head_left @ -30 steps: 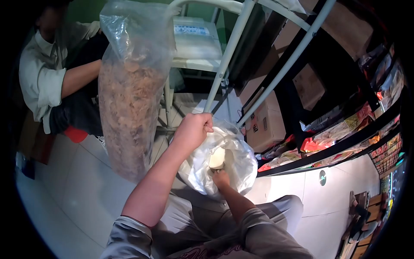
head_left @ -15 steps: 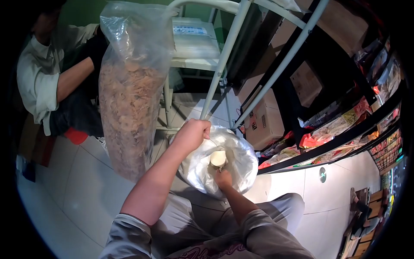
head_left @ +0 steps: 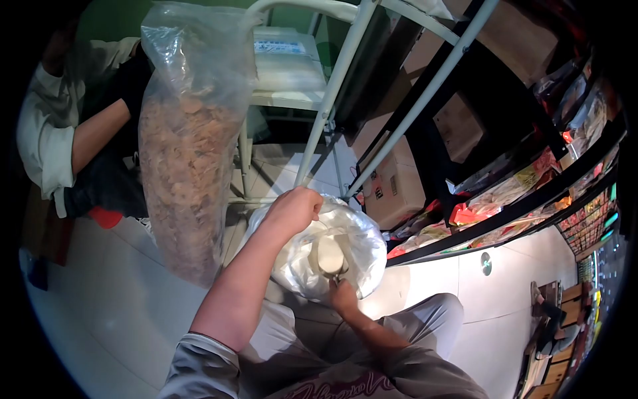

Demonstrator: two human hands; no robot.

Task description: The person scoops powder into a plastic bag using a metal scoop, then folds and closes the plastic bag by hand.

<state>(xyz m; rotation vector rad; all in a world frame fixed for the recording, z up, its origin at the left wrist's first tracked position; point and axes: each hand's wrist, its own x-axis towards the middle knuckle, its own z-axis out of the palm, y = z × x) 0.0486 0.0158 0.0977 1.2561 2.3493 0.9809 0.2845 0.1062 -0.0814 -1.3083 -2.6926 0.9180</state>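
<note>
A white plastic bag [head_left: 367, 241] lines a round container on the floor in front of me, its mouth open. My left hand [head_left: 296, 209] is closed on the bag's far left rim. Near the side closest to me, my right hand [head_left: 343, 295] grips the handle of a scoop [head_left: 334, 273]. The scoop is inside the bag's mouth and carries a heap of pale, cream-coloured stuff [head_left: 330, 254], too blurred to name. The lower inside of the bag is partly hidden by the scoop and hand.
A tall clear bag [head_left: 189, 159] of brown flakes stands at left, beside a seated person [head_left: 100, 136]. A pale metal rack [head_left: 332, 100] rises behind the container. Cardboard boxes [head_left: 397, 186] and shelves of packaged goods [head_left: 505, 193] stand at right.
My right hand has drawn the scoop towards me within the bag, and more of its pale load shows. My left hand keeps its hold on the rim. The whole view has shifted slightly.
</note>
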